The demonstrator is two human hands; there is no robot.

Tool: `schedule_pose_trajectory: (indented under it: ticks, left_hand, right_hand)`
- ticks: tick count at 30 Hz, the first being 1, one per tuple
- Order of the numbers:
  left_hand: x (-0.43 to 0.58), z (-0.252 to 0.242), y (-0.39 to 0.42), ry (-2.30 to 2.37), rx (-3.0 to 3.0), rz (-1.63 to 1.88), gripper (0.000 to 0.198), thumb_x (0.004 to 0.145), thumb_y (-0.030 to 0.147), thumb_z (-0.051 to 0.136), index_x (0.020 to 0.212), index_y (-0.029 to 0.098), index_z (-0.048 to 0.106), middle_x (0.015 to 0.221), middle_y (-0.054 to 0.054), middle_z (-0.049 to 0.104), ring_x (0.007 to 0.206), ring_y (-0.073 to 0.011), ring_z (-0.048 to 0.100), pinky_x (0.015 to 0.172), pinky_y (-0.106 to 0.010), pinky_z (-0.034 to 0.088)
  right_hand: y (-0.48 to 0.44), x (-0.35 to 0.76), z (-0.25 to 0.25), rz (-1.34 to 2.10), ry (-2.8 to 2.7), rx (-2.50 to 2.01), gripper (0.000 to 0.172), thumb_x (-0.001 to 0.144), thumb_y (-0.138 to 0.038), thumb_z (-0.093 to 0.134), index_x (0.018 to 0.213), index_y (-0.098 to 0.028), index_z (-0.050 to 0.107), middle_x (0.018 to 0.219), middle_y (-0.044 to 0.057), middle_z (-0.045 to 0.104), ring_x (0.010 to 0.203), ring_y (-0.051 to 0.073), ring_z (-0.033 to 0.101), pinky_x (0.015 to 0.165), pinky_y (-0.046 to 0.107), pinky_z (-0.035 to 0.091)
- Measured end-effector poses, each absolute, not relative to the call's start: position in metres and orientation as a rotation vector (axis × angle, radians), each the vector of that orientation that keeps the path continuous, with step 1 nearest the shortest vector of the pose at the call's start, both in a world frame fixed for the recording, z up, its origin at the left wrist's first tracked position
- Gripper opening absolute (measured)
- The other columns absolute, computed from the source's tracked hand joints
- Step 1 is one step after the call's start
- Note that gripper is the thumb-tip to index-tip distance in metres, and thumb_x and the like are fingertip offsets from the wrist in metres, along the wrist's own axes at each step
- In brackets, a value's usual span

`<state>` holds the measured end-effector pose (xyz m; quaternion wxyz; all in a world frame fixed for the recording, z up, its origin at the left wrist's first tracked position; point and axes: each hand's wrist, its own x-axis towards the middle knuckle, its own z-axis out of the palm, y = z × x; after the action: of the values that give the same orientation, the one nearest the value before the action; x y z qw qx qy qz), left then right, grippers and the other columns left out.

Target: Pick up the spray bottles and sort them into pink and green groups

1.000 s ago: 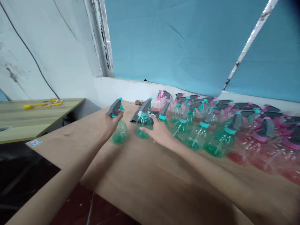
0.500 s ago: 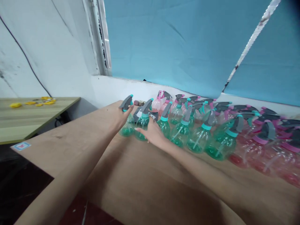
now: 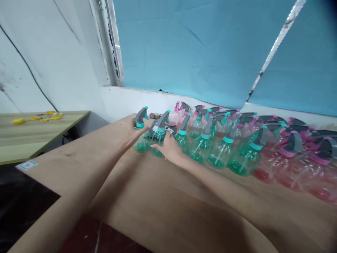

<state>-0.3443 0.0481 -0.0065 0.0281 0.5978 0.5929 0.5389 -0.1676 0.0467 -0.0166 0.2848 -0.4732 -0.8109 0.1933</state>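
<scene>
My left hand [image 3: 134, 130] is closed around the neck of a green spray bottle [image 3: 140, 138] with a grey trigger head, standing at the left end of the row. My right hand [image 3: 168, 147] rests against the neighbouring green spray bottle [image 3: 158, 142], fingers laid along its side. Both bottles stand on a brown table [image 3: 163, 196], close together. To the right runs a crowd of several green bottles [image 3: 218, 151] and, further right, several pink bottles [image 3: 292, 165].
A white wall ledge [image 3: 147, 100] and a blue sheet [image 3: 200, 49] lie behind the bottles. A lighter wooden table [image 3: 31, 135] with small yellow pieces [image 3: 34, 117] stands at the left. A dark gap and red floor [image 3: 79, 239] lie below the table's near edge.
My left hand carried its green bottle to the right and away from me, setting it beside the end bottle of the row. My right hand stayed against that end bottle.
</scene>
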Motion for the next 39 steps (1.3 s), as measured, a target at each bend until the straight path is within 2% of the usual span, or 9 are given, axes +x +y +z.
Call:
schedule_pose_trajectory:
  ticks: [4, 6, 13, 19, 21, 26, 30, 36, 39]
  left_hand:
    - [-0.348, -0.007, 0.016, 1.973, 1.777, 1.749, 0.066, 0.070, 0.050, 0.068, 0.123, 0.017, 0.047, 0.129, -0.017, 0.048, 0.118, -0.0334, 0.049, 0.098, -0.049, 0.039]
    - [-0.346, -0.008, -0.003, 2.014, 1.757, 1.799, 0.060, 0.075, 0.050, 0.063, 0.121, 0.017, 0.046, 0.130, -0.017, 0.045, 0.121, -0.0334, 0.046, 0.102, -0.050, 0.036]
    - [-0.315, -0.029, -0.050, 1.862, 1.882, 1.690, 0.043, 0.086, 0.047, 0.048, 0.115, 0.016, 0.048, 0.114, -0.015, 0.058, 0.108, -0.0283, 0.057, 0.091, -0.045, 0.048]
    - [-0.243, -0.023, -0.064, 1.596, 2.188, 1.445, 0.058, 0.070, 0.043, 0.070, 0.119, 0.021, 0.049, 0.116, -0.010, 0.057, 0.110, -0.0280, 0.055, 0.096, -0.046, 0.044]
    - [-0.212, -0.015, -0.067, 1.476, 2.243, 1.446, 0.058, 0.071, 0.043, 0.069, 0.120, 0.020, 0.047, 0.118, -0.010, 0.055, 0.111, -0.0287, 0.054, 0.095, -0.046, 0.044]
    - [-0.144, -0.004, -0.066, 1.343, 1.994, 1.357, 0.036, 0.083, 0.031, 0.059, 0.117, 0.022, 0.052, 0.106, -0.006, 0.064, 0.097, -0.0237, 0.063, 0.086, -0.041, 0.050]
    - [-0.098, -0.002, -0.056, 1.266, 1.995, 1.257, 0.035, 0.081, 0.017, 0.054, 0.115, 0.022, 0.055, 0.109, -0.006, 0.065, 0.097, -0.0228, 0.063, 0.084, -0.039, 0.050]
    - [-0.037, -0.007, -0.029, 1.109, 2.020, 1.277, 0.036, 0.075, 0.011, 0.052, 0.109, 0.020, 0.057, 0.111, -0.006, 0.063, 0.100, -0.0210, 0.061, 0.088, -0.038, 0.049]
    - [-0.019, -0.013, -0.014, 1.104, 2.037, 1.305, 0.033, 0.073, 0.012, 0.052, 0.105, 0.020, 0.059, 0.100, -0.004, 0.065, 0.091, -0.0199, 0.062, 0.084, -0.036, 0.049]
  right_hand:
    - [0.036, -0.163, -0.018, 0.482, -2.188, -1.249, 0.081, 0.078, -0.046, 0.065, 0.136, -0.003, 0.029, 0.121, 0.026, 0.054, 0.108, 0.037, 0.057, 0.083, 0.043, 0.048]
    - [0.028, -0.159, -0.020, 0.457, -2.202, -1.234, 0.082, 0.078, -0.049, 0.063, 0.137, -0.003, 0.029, 0.120, 0.026, 0.054, 0.105, 0.038, 0.058, 0.081, 0.045, 0.048]
    - [-0.016, -0.131, -0.029, 0.346, -2.239, -1.197, 0.081, 0.076, -0.058, 0.057, 0.135, -0.007, 0.034, 0.126, 0.026, 0.049, 0.093, 0.039, 0.063, 0.074, 0.049, 0.049]
    - [-0.057, -0.083, -0.040, 0.215, -2.249, -1.178, 0.076, 0.074, -0.054, 0.058, 0.133, -0.011, 0.037, 0.119, 0.020, 0.055, 0.088, 0.035, 0.064, 0.069, 0.045, 0.051]
    - [-0.067, -0.064, -0.043, 0.202, -2.272, -1.170, 0.076, 0.074, -0.057, 0.057, 0.132, -0.011, 0.038, 0.120, 0.020, 0.055, 0.087, 0.035, 0.064, 0.066, 0.045, 0.052]
    - [-0.080, -0.011, -0.047, 0.105, -2.284, -1.208, 0.080, 0.075, -0.063, 0.053, 0.133, -0.011, 0.037, 0.120, 0.022, 0.056, 0.090, 0.036, 0.064, 0.064, 0.046, 0.053]
    - [-0.079, 0.031, -0.048, 0.049, -2.254, -1.291, 0.080, 0.075, -0.069, 0.049, 0.126, -0.008, 0.043, 0.111, 0.020, 0.060, 0.085, 0.035, 0.065, 0.060, 0.046, 0.054]
    - [-0.067, 0.093, -0.051, 0.072, -2.206, -1.348, 0.077, 0.077, -0.071, 0.048, 0.123, -0.010, 0.045, 0.108, 0.018, 0.061, 0.090, 0.033, 0.064, 0.066, 0.045, 0.053]
    - [-0.056, 0.130, -0.055, 0.175, -2.278, -1.256, 0.076, 0.079, -0.068, 0.049, 0.130, -0.012, 0.039, 0.117, 0.018, 0.058, 0.103, 0.033, 0.059, 0.079, 0.047, 0.052]
